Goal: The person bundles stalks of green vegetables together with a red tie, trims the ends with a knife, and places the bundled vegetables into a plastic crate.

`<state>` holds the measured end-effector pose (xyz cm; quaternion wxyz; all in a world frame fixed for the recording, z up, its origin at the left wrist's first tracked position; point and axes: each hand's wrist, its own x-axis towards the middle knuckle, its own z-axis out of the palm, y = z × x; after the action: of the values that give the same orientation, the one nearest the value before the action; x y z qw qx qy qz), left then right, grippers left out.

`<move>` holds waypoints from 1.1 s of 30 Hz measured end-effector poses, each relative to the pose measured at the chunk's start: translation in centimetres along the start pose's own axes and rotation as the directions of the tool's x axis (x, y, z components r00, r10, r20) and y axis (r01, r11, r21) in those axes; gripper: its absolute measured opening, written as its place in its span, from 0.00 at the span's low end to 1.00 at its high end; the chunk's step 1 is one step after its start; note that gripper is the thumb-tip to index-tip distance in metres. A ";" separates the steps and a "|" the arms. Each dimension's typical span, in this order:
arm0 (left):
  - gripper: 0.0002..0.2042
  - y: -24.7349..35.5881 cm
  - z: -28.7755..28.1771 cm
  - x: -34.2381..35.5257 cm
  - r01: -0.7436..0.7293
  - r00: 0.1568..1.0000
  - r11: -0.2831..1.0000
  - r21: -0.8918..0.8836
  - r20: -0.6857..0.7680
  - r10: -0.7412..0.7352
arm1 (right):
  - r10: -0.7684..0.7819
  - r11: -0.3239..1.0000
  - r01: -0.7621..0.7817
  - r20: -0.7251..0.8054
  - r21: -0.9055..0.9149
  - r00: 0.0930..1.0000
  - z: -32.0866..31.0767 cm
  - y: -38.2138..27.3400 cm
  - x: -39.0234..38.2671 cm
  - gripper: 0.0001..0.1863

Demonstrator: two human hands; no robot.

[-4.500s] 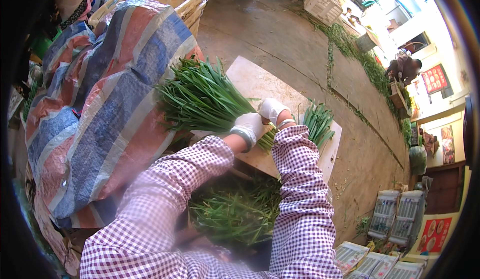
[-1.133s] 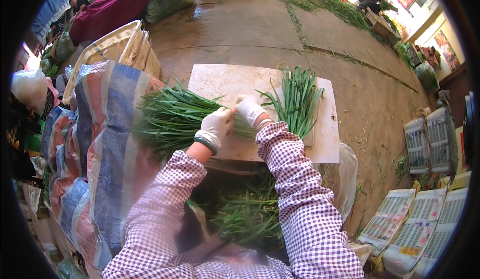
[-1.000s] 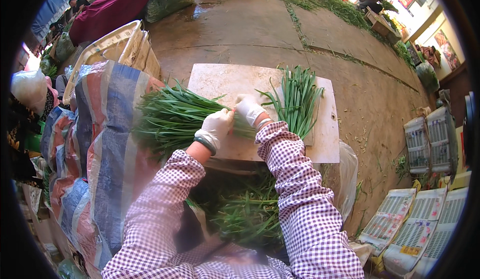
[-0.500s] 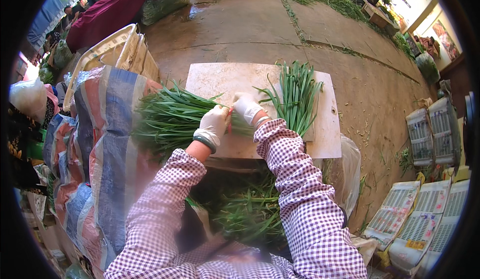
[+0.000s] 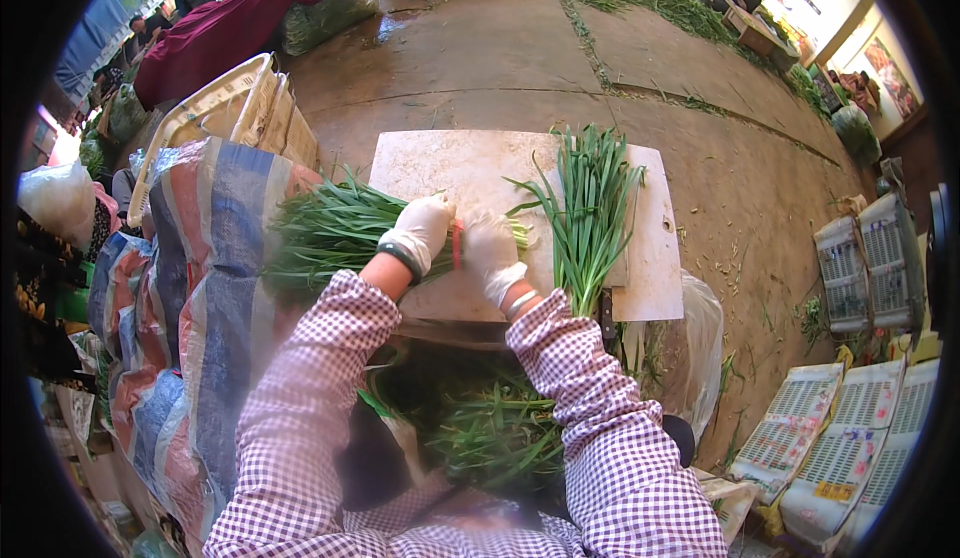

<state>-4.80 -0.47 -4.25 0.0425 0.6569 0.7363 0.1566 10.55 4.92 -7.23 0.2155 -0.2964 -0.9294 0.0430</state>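
A bunch of leafy greens that look like garlic chives (image 5: 335,226) lies across the left part of a white board (image 5: 425,153), its leaves pointing left and pale stem ends right. My left hand (image 5: 428,223), in a white glove, is closed round the bunch. A red band (image 5: 457,244) circles the stems just right of that hand. Beside the band my right hand (image 5: 490,250), gloved too, is closed over the stem end; its fingertips are partly hidden. A second bunch of chives (image 5: 590,203) rests on the board's right side. Near its lower end shows a dark knife handle (image 5: 606,313).
Loose greens (image 5: 500,428) lie below the board, close to my body. A striped woven sheet (image 5: 235,288) stands at the left, with cream plastic crates (image 5: 285,123) behind it. Slotted crates (image 5: 790,423) are at the right. Other people sit far off.
My right hand has come down and in from above the stems, and now grips the bunch beside the red band. My left hand has shifted slightly up. The second bunch stays in place.
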 end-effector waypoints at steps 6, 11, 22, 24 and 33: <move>0.07 -2.3 -0.2 3.6 0.160 0.924 0.826 -0.540 0.377 0.067 | -0.280 0.952 0.297 -0.179 0.076 0.943 1.0 -1.5 -2.0 0.03; 0.09 -1.1 0.0 2.6 0.227 0.943 0.776 -0.589 0.331 -0.025 | -0.186 0.981 0.194 -0.229 0.012 0.956 0.0 -3.1 -1.7 0.04; 0.15 4.2 -1.8 -4.0 0.097 0.965 0.995 0.018 -0.246 -0.089 | 0.138 0.824 -0.164 0.090 0.542 0.986 -0.1 3.0 2.8 0.12; 0.13 4.4 -1.5 -4.0 0.109 0.967 0.993 0.044 -0.236 -0.096 | 0.107 0.800 -0.194 0.184 0.567 0.977 0.2 3.1 3.7 0.10; 0.05 3.8 -1.3 -3.1 0.109 0.994 0.994 0.017 0.031 -0.109 | 0.091 0.887 -0.230 0.337 0.399 0.937 -0.7 3.6 4.9 0.11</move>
<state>-1.14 -3.39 -2.41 0.0578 0.6185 0.7715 0.1380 9.20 10.61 -5.50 0.1233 -0.3074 -0.8905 0.3120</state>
